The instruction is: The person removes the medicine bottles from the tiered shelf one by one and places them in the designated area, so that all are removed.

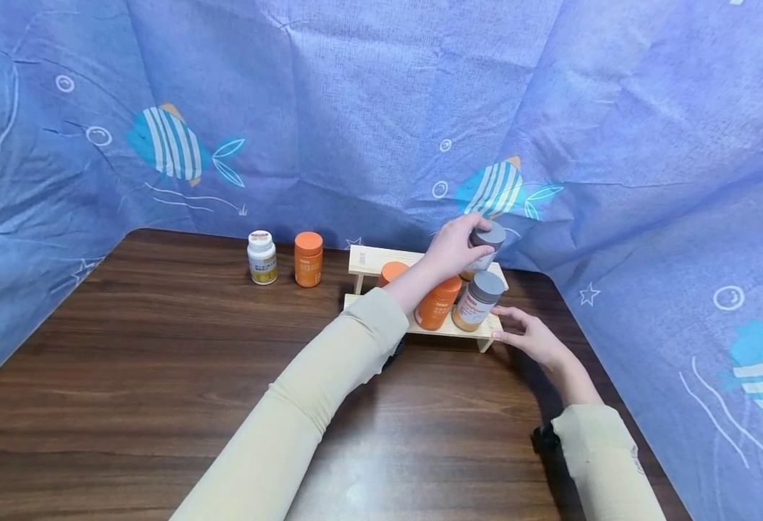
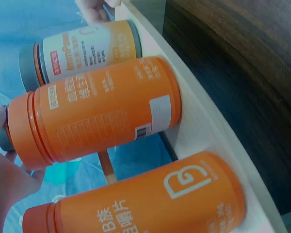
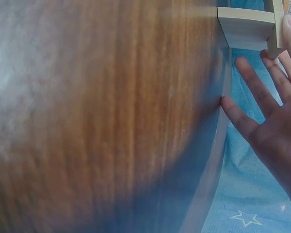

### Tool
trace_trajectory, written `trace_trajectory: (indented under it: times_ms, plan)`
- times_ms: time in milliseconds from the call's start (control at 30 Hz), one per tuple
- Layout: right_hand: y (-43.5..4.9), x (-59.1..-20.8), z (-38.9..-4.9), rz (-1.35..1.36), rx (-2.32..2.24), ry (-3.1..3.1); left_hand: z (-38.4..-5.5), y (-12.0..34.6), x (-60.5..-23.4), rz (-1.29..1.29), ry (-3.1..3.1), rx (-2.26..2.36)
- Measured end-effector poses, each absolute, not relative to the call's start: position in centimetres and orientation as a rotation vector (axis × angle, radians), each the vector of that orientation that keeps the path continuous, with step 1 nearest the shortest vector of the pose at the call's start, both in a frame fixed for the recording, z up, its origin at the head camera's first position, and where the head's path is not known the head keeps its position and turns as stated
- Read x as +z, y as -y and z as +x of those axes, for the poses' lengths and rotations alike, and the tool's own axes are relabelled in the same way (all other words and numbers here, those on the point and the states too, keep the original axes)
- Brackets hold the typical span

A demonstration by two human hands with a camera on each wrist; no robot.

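A two-tier wooden rack (image 1: 381, 257) stands at the back of the table. My left hand (image 1: 457, 246) reaches over it and grips a grey-lidded bottle (image 1: 493, 235) by the lid, at the right of the upper tier. On the lower tier stand another grey-lidded bottle (image 1: 475, 307) and two orange bottles (image 1: 438, 307), one partly hidden by my left arm. My right hand (image 1: 537, 339) holds the lower tier's right end between thumb and fingers. In the right wrist view the other fingers (image 3: 252, 82) of that hand spread away from the board.
Left of the rack, a white bottle (image 1: 262, 260) and an orange bottle (image 1: 308, 260) stand apart on the dark wooden table (image 1: 160, 362). A blue fish-patterned cloth (image 1: 368, 130) hangs behind the table and along its sides.
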State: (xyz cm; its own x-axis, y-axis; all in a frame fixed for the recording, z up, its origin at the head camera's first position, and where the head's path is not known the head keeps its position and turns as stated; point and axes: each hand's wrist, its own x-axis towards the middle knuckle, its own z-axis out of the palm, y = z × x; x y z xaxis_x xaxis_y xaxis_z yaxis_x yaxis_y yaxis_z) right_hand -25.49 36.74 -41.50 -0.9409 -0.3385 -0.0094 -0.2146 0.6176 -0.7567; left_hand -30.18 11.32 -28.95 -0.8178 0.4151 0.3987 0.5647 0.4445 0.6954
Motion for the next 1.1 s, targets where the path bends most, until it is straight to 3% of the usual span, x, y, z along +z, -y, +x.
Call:
trace_trajectory:
  times_ms: [1100]
  plan:
    - [-36.9,-41.4,-25.5,-0.416,-1.229,-2.663,-28.3,-11.3,-29.6,-0.792,2.293,-1.396]
